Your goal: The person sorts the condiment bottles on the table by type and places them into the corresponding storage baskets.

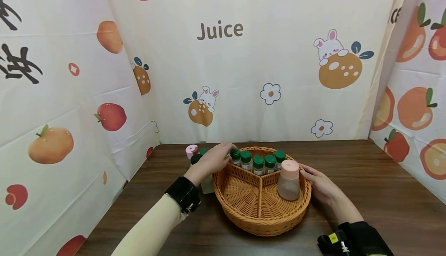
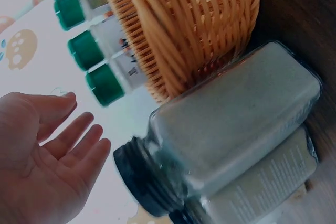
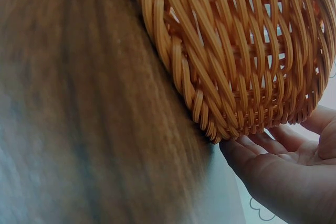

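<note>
Round orange-brown wicker basket (image 1: 261,224) sits lower ctr of frame. L hand (image 1: 213,159), upper left of it, fingers loosely bent, nothing held; R hand (image 1: 322,185) at its right side, fingertips hidden, so can't tell if it pinches. Square black-capped glass bottle (image 2: 231,119), left of basket, mostly blocked by L hand. Small clear green-capped bottles (image 1: 258,164) stand upright inside, nearest one just right of L hand; bases hidden, labels unreadable.
</note>
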Tool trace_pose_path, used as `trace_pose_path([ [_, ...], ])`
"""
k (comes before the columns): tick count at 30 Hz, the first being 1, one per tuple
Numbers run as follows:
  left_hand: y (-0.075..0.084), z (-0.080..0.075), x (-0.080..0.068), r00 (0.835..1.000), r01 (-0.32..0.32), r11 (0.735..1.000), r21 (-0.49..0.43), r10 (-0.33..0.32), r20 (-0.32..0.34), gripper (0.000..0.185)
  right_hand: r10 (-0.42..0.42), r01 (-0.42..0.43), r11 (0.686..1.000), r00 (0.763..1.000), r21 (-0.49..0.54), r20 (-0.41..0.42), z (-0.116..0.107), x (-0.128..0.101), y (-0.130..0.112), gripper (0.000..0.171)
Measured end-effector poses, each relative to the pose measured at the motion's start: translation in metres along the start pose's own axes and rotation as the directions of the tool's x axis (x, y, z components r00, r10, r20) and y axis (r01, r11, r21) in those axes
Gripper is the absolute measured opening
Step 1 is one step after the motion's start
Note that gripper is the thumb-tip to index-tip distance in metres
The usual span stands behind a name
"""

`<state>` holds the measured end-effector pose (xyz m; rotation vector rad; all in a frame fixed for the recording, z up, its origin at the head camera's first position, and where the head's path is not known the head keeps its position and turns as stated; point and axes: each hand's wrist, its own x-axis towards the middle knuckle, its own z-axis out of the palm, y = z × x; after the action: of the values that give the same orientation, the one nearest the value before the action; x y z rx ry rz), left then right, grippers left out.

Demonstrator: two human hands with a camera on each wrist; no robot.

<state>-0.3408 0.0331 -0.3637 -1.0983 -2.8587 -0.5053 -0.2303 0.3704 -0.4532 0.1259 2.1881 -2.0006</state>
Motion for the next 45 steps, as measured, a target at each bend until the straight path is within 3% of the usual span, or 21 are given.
trace_pose_path([
  [8, -0.016, -0.015, -0.021, 0.994, 0.002, 1.000, -0.005, -0.003, -0.108, 0.035, -0.007, 0.007, 1.000, 1.000, -0.011, 0.004, -0.002, 0.000, 0.001, 0.073],
  [14, -0.038, -0.021, -0.034, 0.990, 0.031, 0.999, -0.023, -0.034, -0.140, 0.034, -0.012, 0.012, 1.000, 1.000, -0.018, 0.020, -0.003, 0.001, 0.001, 0.073],
  [22, -0.055, -0.023, -0.056, 0.989, 0.077, 0.996, -0.056, -0.083, -0.126, 0.032, -0.019, 0.019, 1.000, 1.000, -0.011, 0.017, -0.003, -0.001, 0.002, 0.073],
  [29, -0.060, -0.018, -0.071, 0.990, 0.079, 0.997, -0.018, -0.081, -0.119, 0.038, -0.023, 0.024, 1.000, 0.999, -0.016, 0.023, -0.003, 0.000, 0.002, 0.073],
  [45, -0.066, -0.007, -0.074, 0.987, 0.128, 0.991, 0.035, -0.124, -0.103, 0.045, -0.019, 0.020, 1.000, 0.999, -0.011, 0.027, -0.003, 0.002, 0.002, 0.074],
])
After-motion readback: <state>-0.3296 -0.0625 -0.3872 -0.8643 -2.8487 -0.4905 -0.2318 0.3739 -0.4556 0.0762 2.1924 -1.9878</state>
